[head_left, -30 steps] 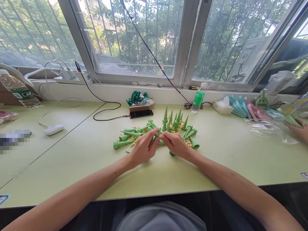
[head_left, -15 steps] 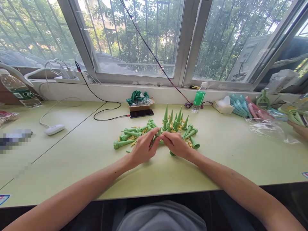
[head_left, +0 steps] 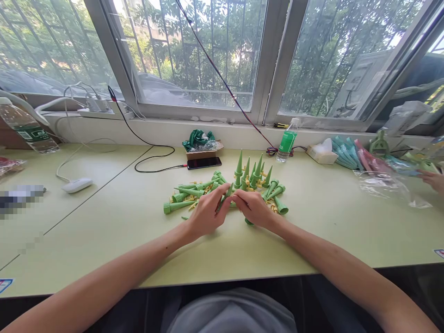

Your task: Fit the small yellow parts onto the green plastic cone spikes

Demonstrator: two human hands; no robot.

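Observation:
My left hand [head_left: 207,211] is closed around a green plastic watering spike [head_left: 227,193], its pointed tip tilted up past the fingers. Fingertip to fingertip with it, my right hand [head_left: 255,209] is pinched; what sits in that pinch is hidden. Just behind my hands, several green spikes [head_left: 257,172] stand upright with small yellow valves on their sides. More green spikes [head_left: 175,207] lie in a heap by my left hand, mixed with yellow valves. On the right, loose spikes [head_left: 280,205] and yellow pieces lie beside my right hand. A green rim shows below my right wrist.
At the back stand a small cardboard box [head_left: 204,154] with green wrapping, a phone [head_left: 204,163] on a cable, a water bottle [head_left: 286,141] and a tissue box [head_left: 321,155]. Plastic packets lie right, by another person's hand [head_left: 433,179]. A white mouse-like device [head_left: 78,185] lies left.
My two hands and the spike have barely moved. At the far right edge, another person's hand has shifted, and the green item near it looks moved back.

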